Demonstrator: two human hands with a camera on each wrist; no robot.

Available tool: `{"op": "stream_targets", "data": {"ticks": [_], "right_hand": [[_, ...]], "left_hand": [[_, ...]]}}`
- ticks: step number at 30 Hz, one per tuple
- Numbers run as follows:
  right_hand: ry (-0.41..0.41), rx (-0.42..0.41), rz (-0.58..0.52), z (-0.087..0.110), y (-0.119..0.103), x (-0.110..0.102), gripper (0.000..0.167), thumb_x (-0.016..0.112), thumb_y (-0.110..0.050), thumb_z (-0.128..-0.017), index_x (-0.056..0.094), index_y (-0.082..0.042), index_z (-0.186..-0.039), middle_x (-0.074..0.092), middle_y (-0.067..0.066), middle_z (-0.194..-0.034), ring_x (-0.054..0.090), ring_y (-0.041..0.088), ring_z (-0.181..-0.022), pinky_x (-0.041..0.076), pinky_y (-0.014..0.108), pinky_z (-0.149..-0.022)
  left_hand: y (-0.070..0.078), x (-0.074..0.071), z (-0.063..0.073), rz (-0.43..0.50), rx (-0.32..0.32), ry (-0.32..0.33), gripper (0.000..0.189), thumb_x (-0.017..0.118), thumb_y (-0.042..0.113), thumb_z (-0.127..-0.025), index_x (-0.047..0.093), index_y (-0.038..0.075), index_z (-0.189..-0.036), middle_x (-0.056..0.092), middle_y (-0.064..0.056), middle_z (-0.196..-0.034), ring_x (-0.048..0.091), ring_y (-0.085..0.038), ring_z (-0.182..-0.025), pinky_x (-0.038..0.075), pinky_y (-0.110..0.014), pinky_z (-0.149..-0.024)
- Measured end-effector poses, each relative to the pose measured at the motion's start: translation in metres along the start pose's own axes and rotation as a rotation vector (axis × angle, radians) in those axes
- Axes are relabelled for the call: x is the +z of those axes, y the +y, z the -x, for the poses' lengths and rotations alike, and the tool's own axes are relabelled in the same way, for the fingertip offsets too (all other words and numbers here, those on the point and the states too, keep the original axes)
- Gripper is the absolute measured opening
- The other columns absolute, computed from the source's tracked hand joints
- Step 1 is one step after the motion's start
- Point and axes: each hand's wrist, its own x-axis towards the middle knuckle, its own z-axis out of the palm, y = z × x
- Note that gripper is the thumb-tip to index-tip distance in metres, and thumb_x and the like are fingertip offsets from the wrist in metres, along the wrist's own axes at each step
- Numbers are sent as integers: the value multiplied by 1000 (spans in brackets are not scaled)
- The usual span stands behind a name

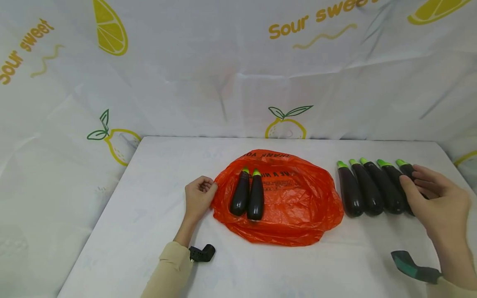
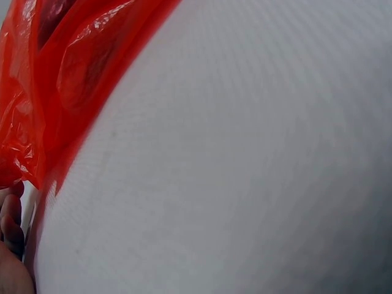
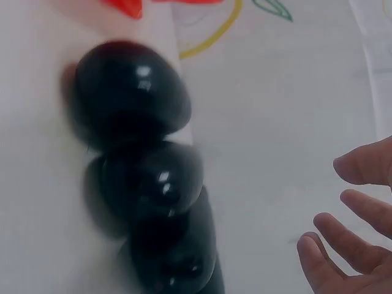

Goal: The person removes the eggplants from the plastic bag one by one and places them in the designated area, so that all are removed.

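Observation:
A red plastic bag lies spread with its mouth open, and two eggplants rest side by side in its left part. My left hand pinches the bag's left edge between thumb and curled fingers; in the left wrist view only some fingers show beside the red plastic. To the right of the bag, several eggplants stand in a row, green stem ends away from me. Over the rightmost eggplant hovers my right hand, thumb and fingers apart, nothing between them, partly covering it.
A white cloth covers the table. Behind it hangs a white backdrop printed with lemons and lettering. Each wrist carries a dark camera mount, the left one low over the table.

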Motion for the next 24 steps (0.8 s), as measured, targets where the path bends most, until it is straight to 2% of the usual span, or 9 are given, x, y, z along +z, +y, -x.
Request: {"op": "stream_targets", "data": {"ticks": [10, 20, 24], "right_hand": [[-92, 16, -177, 12, -27, 13, 46, 76, -3, -85, 69, -5, -130, 62, -31, -98, 60, -15, -83, 46, -3, -74], [-190, -111, -135, 32, -49, 34, 45, 79, -11, -87, 68, -3, -130, 58, -35, -103, 59, -19, -86, 45, -2, -77], [-223, -178, -146, 39, -56, 42, 43, 79, -9, -87, 69, -3, -129, 57, -37, -103, 59, -19, -86, 45, -2, -77]], "left_hand": [[4, -1, 0, 5, -1, 0, 9, 67, -8, -86, 66, -7, -78, 57, -19, -67, 46, -6, -61, 38, -13, -59], [5, -1, 0, -4, -13, 6, 9, 67, -9, -86, 66, -7, -76, 58, -20, -66, 46, -6, -60, 37, -13, -59], [6, -1, 0, 0, -9, 1, 9, 67, -9, -86, 66, -7, -77, 58, -19, -66, 46, -6, -60, 38, -13, -59]]}}
